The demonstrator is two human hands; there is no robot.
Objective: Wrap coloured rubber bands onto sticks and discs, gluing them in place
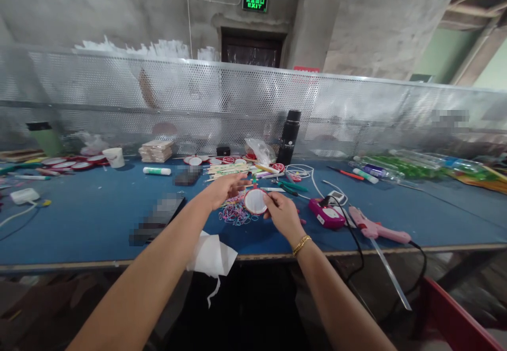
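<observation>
My right hand pinches the right edge of a small round white disc with a red rim, its flat face turned toward me. A small green and red piece shows at the disc's top edge. My left hand hovers to the left of the disc with its fingers stretched out, apart from it, and nothing shows in its grip. Beneath the hands lies a pile of colourful rubber bands. Just behind are pale wooden sticks, and green-handled pliers rest to the right.
On the blue table, a pink glue gun sits at the right front, its stick overhanging the edge, near a magenta box with cables. A black bottle stands at the back. White paper hangs over the front edge.
</observation>
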